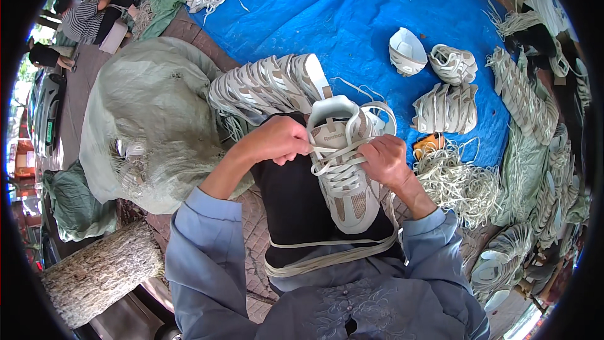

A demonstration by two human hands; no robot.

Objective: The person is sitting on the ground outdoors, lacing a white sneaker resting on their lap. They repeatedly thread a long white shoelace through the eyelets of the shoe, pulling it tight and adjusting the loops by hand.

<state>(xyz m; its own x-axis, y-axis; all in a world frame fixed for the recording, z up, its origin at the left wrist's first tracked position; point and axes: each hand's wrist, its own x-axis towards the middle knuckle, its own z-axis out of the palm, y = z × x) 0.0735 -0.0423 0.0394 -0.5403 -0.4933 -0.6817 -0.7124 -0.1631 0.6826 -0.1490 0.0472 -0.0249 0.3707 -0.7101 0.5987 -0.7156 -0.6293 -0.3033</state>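
Note:
A white and beige shoe upper [354, 211] rests on my lap, toe toward me and collar away from me. Cream laces [343, 165] cross over its tongue. At the shoe's left edge, my left hand [281, 140] is closed, pinching a lace near the top eyelets. My right hand [384, 158] grips the lace on the opposite side, fingers curled against the eyelet row. Between both hands the lace runs across below the tongue's label. A bundle of loose laces [333, 255] lies over my thighs, below the toe.
Nested shoe uppers [267, 85] lie on a blue tarp [340, 12], with smaller stacks [445, 108] to the right. A tangled lace pile [459, 182] sits right of my knee. At left are a large pale sack [148, 119], a log-like block [104, 271] and a seated person [88, 22].

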